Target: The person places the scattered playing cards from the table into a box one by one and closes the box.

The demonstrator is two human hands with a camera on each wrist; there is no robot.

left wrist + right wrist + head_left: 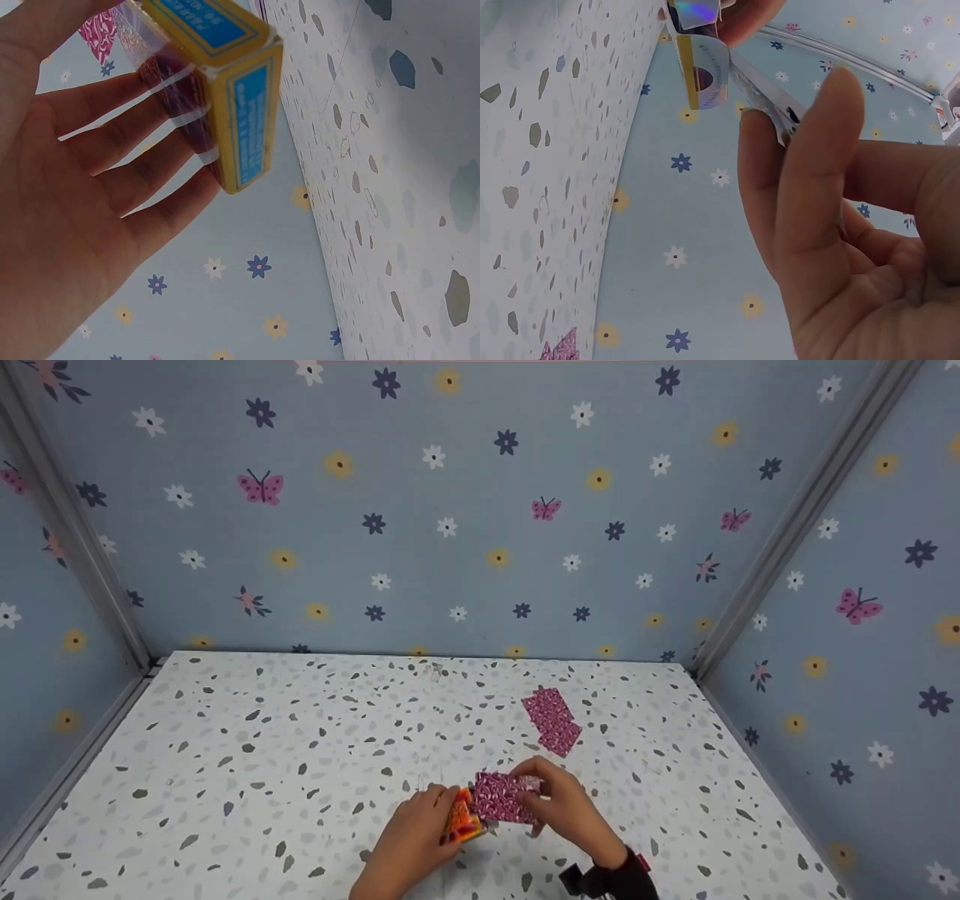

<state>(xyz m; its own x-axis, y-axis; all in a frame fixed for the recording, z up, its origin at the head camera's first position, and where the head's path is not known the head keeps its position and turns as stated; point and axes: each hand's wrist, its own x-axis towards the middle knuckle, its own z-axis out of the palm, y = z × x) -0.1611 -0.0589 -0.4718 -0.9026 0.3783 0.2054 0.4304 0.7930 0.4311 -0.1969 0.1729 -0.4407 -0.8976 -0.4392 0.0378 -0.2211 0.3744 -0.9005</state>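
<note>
My left hand [416, 832] grips a small card box [463, 821], orange and red on its upper face. In the left wrist view the card box [244, 124] shows yellow edges with blue printed labels and a clear, shiny side. My right hand [570, 806] pinches playing cards [496, 796] with a pink-and-white swirled back, between thumb and fingers, right at the box's end. The right wrist view shows these cards [761, 90] almost edge-on. There the box's flap [712, 71] hangs open, and a shiny rainbow-tinted surface [696, 11] shows above it.
Beyond my right hand, several pink-backed cards [549, 711] lie overlapping on the white speckled table [315, 750]. Blue walls [420, 495] with flowers and butterflies enclose the back and sides. A black band [626, 877] is on my right wrist.
</note>
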